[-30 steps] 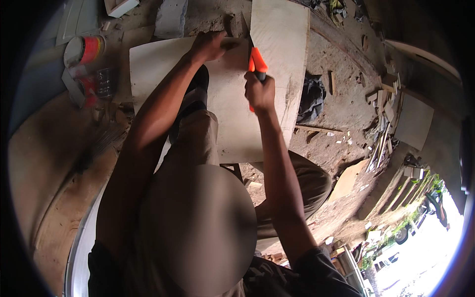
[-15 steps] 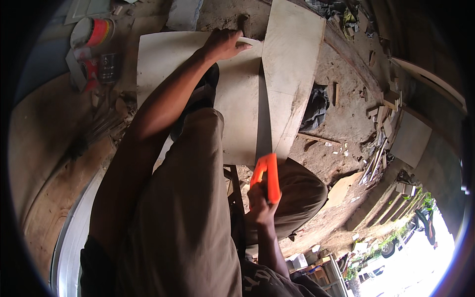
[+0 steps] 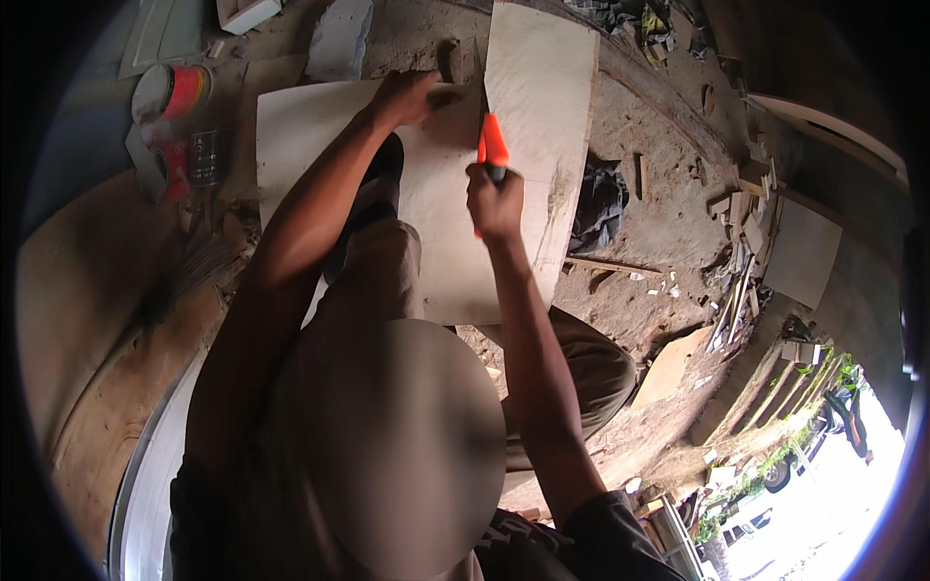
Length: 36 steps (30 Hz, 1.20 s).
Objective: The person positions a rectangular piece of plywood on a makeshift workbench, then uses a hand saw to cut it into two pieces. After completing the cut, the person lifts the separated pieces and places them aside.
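Note:
My right hand is closed round the orange handle of a handsaw. Its dark blade shows narrowly past the handle, at the far edge of a pale plywood board, in line with a cut there. Right of the blade, the board's strip reaches farther away than the left part. At the far edge left of the saw, my left hand grips the board, its fingers partly blurred and in shadow. My left foot, in a dark shoe, rests on the board.
Black plastic and a thin wood stick lie on the dirt floor right of the board. Wood scraps are piled farther right. Red-labelled cans stand at the far left. A grey slab lies beyond the board.
My right hand has pushed the saw away from me, from the near edge of the board up toward its far edge. My left hand stays at the far edge; the view has shifted slightly.

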Available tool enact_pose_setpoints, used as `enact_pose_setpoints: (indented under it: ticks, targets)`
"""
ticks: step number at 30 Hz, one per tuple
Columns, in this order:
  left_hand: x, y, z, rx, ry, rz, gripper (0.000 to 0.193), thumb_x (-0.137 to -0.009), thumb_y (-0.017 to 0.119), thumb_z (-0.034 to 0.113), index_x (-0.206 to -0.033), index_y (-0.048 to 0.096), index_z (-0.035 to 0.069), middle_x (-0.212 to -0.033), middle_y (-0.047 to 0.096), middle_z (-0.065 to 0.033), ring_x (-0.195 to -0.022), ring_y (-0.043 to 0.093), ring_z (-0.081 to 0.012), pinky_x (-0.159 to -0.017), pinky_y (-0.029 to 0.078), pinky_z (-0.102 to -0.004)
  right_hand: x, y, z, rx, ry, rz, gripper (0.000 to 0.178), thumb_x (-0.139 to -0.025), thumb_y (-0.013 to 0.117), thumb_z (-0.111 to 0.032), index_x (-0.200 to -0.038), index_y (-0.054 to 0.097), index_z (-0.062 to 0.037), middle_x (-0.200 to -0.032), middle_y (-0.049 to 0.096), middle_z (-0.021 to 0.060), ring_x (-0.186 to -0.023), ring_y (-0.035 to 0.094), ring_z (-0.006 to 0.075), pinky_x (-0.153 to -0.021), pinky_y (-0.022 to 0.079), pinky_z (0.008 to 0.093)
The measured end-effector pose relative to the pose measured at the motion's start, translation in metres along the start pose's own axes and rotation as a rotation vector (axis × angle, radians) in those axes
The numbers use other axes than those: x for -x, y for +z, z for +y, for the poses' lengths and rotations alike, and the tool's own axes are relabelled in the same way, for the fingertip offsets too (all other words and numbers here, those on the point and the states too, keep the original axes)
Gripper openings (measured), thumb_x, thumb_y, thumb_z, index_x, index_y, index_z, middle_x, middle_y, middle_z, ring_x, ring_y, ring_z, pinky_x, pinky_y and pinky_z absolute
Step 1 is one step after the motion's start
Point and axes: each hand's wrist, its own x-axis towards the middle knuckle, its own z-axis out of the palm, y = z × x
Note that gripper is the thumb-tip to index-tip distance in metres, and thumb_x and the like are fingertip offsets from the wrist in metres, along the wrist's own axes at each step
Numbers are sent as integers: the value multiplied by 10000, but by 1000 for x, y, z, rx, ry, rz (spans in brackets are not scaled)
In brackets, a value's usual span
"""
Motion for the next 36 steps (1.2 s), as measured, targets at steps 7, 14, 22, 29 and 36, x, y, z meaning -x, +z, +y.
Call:
enact_pose_setpoints:
  ticks: [7,14,22,29,36]
  targets:
    - [9,13,-10,-102,-19,20,542,-866,641,570,-886,616,29,-711,656,-165,-680,665,-359,-641,528,-460,220,-63,-8,-283,285,50,261,-882,601,-18,-658,469,-40,-583,435,-61,-568,384,23,-492,295,241]
    - [12,18,-20,-154,21,100,528,-873,636,564,-828,586,40,-680,656,-155,-643,672,-335,-600,531,-442,198,-52,-27,-303,262,38,151,-895,585,7,-770,524,-51,-565,411,-50,-451,375,36,-415,267,224]
    - [3,10,-6,-71,-35,42,462,-862,686,478,-934,646,23,-767,683,-177,-760,684,-356,-671,531,-442,-18,6,-6,-60,79,46,276,-823,581,-126,-588,467,-37,-526,439,-20,-499,390,70,-465,322,308]
    - [-1,9,-15,-81,-32,35,426,-868,682,456,-901,630,35,-767,682,-176,-734,679,-364,-653,532,-452,16,-4,18,-66,16,-21,310,-879,590,-65,-618,433,-121,-510,426,-58,-404,355,34,-382,260,254]
    - [8,21,-10,-88,-26,71,529,-881,621,571,-920,611,43,-750,677,-175,-715,677,-352,-656,521,-453,298,-93,8,-93,100,-40,142,-798,575,-63,-684,502,-21,-577,464,-22,-541,420,43,-476,323,237]
